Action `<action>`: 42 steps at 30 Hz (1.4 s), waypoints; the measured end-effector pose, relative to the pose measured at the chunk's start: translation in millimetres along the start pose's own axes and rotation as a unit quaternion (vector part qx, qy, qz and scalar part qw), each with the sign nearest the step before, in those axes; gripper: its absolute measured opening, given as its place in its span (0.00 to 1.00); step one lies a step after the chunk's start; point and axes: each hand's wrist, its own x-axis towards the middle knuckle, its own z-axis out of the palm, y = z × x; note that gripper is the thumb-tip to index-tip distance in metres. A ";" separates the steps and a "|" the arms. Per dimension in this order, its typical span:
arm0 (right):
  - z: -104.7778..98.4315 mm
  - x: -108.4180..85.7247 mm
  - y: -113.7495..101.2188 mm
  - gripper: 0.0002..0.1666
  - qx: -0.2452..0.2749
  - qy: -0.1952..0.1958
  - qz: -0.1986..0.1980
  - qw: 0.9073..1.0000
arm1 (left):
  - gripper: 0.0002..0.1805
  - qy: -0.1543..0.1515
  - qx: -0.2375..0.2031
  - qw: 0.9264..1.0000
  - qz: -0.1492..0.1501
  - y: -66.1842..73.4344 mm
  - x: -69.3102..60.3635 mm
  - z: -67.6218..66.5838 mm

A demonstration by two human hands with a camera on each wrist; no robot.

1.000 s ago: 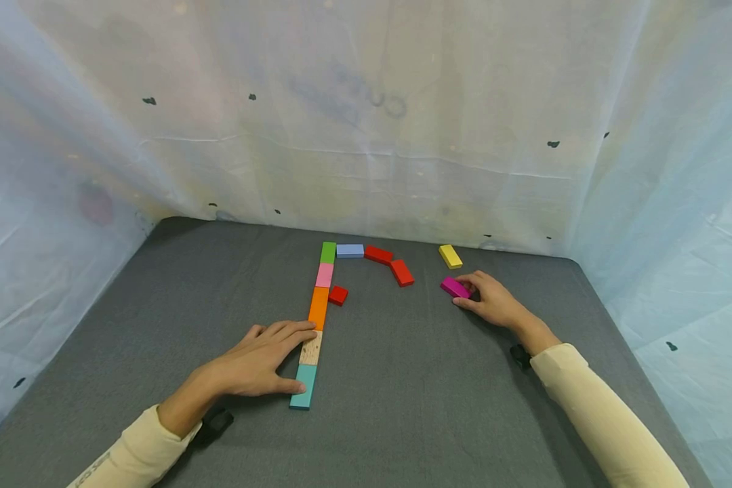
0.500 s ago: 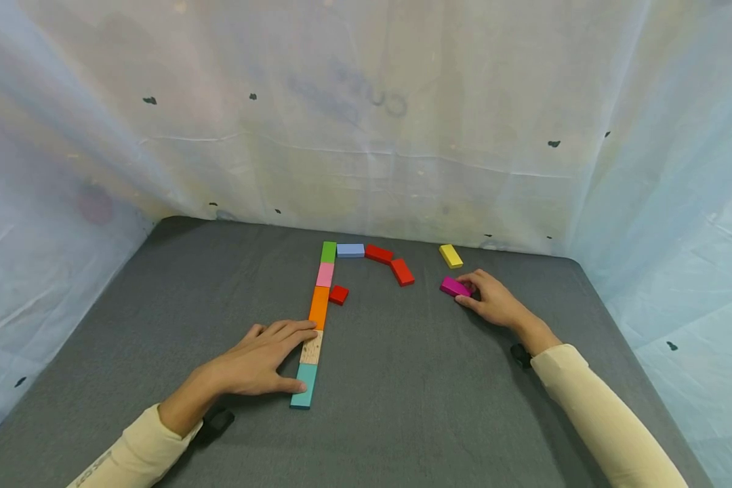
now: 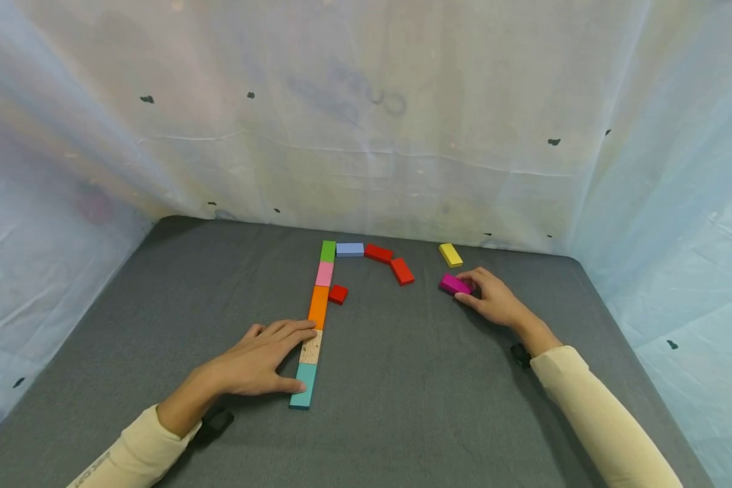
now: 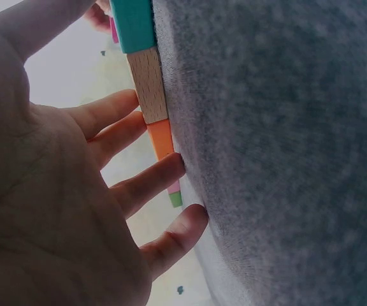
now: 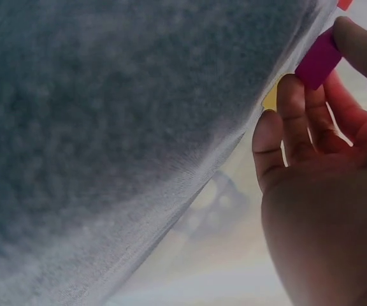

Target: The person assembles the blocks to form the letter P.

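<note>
My right hand (image 3: 491, 298) pinches a magenta block (image 3: 454, 285) between thumb and fingers, at the right of the table; the right wrist view shows the same magenta block (image 5: 319, 58) in that grip. With fingers spread, my left hand (image 3: 253, 362) rests on a straight row of flat blocks. Its fingertips touch near the orange block (image 3: 318, 307) and the plain wood block (image 3: 310, 347), and the thumb lies on the teal block (image 3: 303, 386). A pink block (image 3: 324, 274) and a green block (image 3: 328, 251) continue the row away from me.
From the green block a blue block (image 3: 350, 250), a red block (image 3: 379, 253) and another red block (image 3: 402, 271) curve rightward. A small red block (image 3: 338, 294) sits beside the row. A yellow block (image 3: 451, 255) lies beyond my right hand. Pale sheeting (image 3: 366, 135) borders the grey table (image 3: 402, 407).
The magenta block has shifted very slightly to the left and away from me in my right hand's fingers. The left hand stays where it was on the row.
</note>
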 end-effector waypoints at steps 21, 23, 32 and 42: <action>0.3 0.7 -10.6 0.26 0.001 -0.004 -0.016 1.000 | 0.48 0.003 0.000 1.000 0.002 0.2 0.1 -1.1; 0.5 0.9 -12.5 0.26 0.003 -0.005 -0.016 1.000 | 0.49 0.002 0.000 1.000 0.000 0.2 0.7 -0.8; 3.1 2.7 -18.3 0.26 0.013 0.002 -0.029 0.999 | 0.49 0.000 0.000 1.000 0.001 -0.3 1.5 -0.2; 9.1 5.4 -26.5 0.24 0.030 0.011 -0.049 0.998 | 0.49 -0.003 0.000 1.000 -0.002 0.5 0.3 -0.1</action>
